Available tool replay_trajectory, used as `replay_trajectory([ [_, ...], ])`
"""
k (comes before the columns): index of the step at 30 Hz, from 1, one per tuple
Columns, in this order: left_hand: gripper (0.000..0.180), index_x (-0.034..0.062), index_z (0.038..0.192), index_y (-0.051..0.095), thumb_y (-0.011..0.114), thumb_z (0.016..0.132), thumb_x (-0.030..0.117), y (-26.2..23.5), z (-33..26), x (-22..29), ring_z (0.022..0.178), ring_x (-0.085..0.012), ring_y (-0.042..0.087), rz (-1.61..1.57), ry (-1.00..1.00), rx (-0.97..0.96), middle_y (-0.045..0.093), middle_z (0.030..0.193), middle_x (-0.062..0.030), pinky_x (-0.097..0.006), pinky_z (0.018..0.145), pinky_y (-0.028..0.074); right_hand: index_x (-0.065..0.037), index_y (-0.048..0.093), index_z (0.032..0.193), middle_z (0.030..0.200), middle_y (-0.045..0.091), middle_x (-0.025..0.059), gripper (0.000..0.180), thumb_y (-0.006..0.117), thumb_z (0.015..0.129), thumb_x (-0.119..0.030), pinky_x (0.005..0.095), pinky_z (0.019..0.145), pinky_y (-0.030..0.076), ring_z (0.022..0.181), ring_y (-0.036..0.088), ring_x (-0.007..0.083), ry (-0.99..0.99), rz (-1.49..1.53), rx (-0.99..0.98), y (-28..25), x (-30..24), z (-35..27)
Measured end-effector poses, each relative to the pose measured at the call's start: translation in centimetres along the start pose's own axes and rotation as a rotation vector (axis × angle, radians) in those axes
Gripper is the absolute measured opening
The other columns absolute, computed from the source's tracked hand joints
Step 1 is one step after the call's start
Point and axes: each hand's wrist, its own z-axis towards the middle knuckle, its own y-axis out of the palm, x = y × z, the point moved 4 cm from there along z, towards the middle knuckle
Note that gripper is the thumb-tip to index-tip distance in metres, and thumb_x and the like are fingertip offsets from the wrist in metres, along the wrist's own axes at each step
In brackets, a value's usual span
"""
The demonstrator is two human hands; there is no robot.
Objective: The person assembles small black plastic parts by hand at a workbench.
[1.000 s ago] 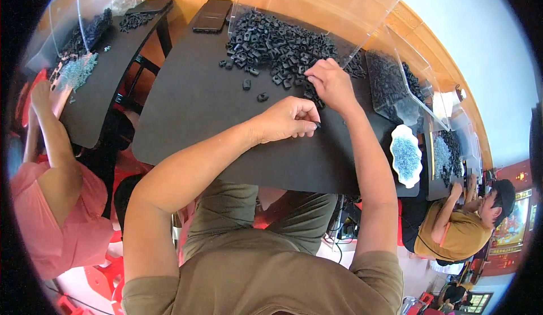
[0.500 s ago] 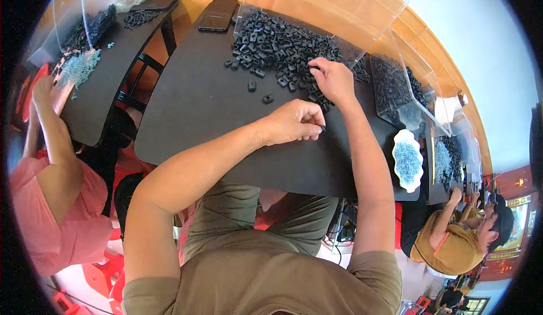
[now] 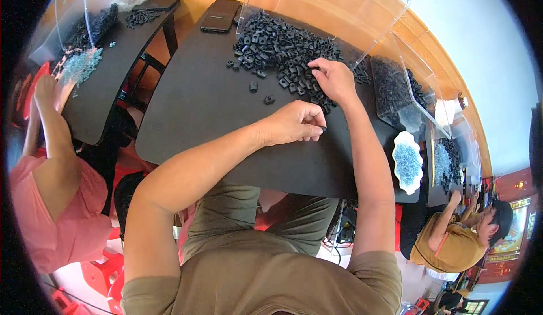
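My left hand (image 3: 293,124) is closed in a pinch over the near part of the dark table. Between its thumb and forefinger sits a small black plastic part (image 3: 323,130), mostly covered by the fingertips. My right hand (image 3: 337,83) reaches to the right side of a large heap of black plastic parts (image 3: 271,43). Its thumb and forefinger are bent close together among the parts; what lies between them blends into the dark heap. Two loose parts, one standing apart (image 3: 253,87) and one closer to my left hand (image 3: 269,99), lie on the tabletop.
A white scalloped dish (image 3: 408,186) of small bluish-clear pieces stands at the right edge of the table (image 3: 186,106). Clear plastic bins (image 3: 396,97) rise behind and to the right. A dark phone (image 3: 220,15) lies at the far left. Co-workers sit at tables on both sides.
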Motion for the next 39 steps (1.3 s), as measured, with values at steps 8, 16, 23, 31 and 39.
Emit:
replay_trajectory([
  [8,0.008,0.0029,0.090,0.054,0.056,0.082,0.006,0.2,0.0,-0.2,0.063,-0.0077,0.053,-0.014,-0.017,-0.012,0.060,0.073,-0.0030,-0.021,0.055,0.042,-0.016,0.067,0.091,0.087,0.065,0.0115,0.019,0.054,0.077,-0.016,0.0421,0.072,0.048,0.084,0.061,0.0302,-0.060,-0.082,-0.106,0.9,-0.5,0.0],
  [16,0.010,0.0031,0.090,0.055,0.056,0.082,0.010,0.1,-0.2,0.1,0.063,-0.0071,0.052,0.004,-0.009,-0.018,0.060,0.073,-0.0024,-0.021,0.055,0.042,-0.012,0.065,0.091,0.071,0.061,0.0117,0.019,0.063,0.072,-0.011,0.0374,0.064,0.046,0.068,0.059,0.0281,-0.037,-0.024,-0.269,-1.1,0.4,-0.9],
  [23,0.008,0.0032,0.089,0.055,0.056,0.082,0.008,0.0,0.0,-0.1,0.062,-0.0066,0.052,-0.044,0.020,-0.026,0.059,0.072,-0.0018,-0.020,0.055,0.042,-0.009,0.062,0.095,0.082,0.059,0.0090,0.022,0.061,0.073,-0.008,0.0368,0.072,0.046,0.081,0.056,0.0268,-0.113,-0.043,0.119,-0.4,-0.1,0.6],
  [31,0.008,0.0035,0.088,0.055,0.057,0.082,0.008,0.2,0.0,0.3,0.062,-0.0067,0.052,-0.029,-0.001,-0.035,0.059,0.072,-0.0020,-0.020,0.055,0.042,-0.011,0.054,0.115,0.123,0.049,0.0054,0.043,0.065,0.074,-0.019,0.0396,0.087,0.042,0.107,0.046,0.0289,-0.313,-0.106,0.174,2.4,-1.6,1.6],
  [39,0.007,0.0034,0.086,0.055,0.057,0.081,0.008,0.2,0.0,0.4,0.060,-0.0073,0.051,-0.007,-0.004,-0.034,0.059,0.071,-0.0021,-0.021,0.054,0.042,-0.011,0.064,0.100,0.116,0.057,0.0046,0.030,0.062,0.071,-0.006,0.0393,0.088,0.040,0.109,0.046,0.0278,-0.486,0.048,-0.001,1.9,-2.2,-0.8],
])
